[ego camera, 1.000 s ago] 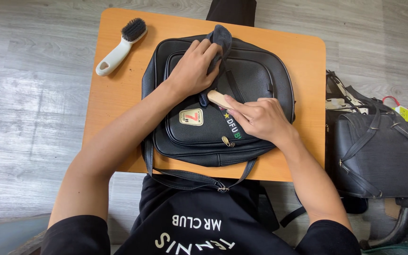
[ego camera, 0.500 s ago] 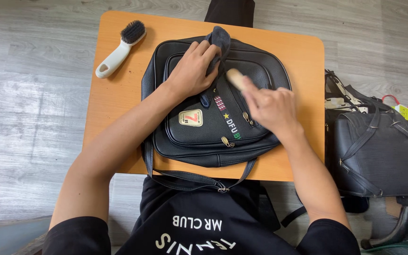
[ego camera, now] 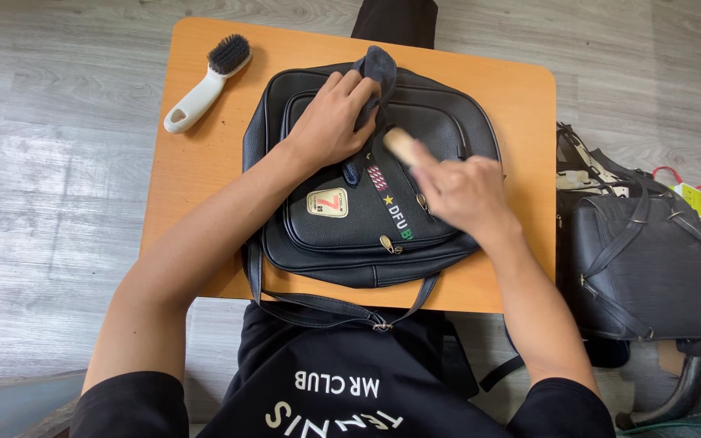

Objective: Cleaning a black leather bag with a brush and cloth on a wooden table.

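Note:
A black leather backpack (ego camera: 456, 122) with a small patch and a ribbon strap lies flat on a small orange table (ego camera: 521, 97). My left hand (ego camera: 330, 122) presses down on the bag's upper part, fingers by its top handle. My right hand (ego camera: 464, 191) grips a small wooden-handled brush (ego camera: 399, 144) and holds it against the bag's front pocket; the hand is motion-blurred and the bristles are hidden.
A white-handled brush with black bristles (ego camera: 204, 81) lies at the table's far left corner. Another black bag (ego camera: 651, 268) stands on the floor to the right, with coloured items behind it. Grey wood-plank floor surrounds the table.
My right hand has slid the small brush from the bag's lower middle up and to the right across the front pocket. My left hand has stayed put on the bag.

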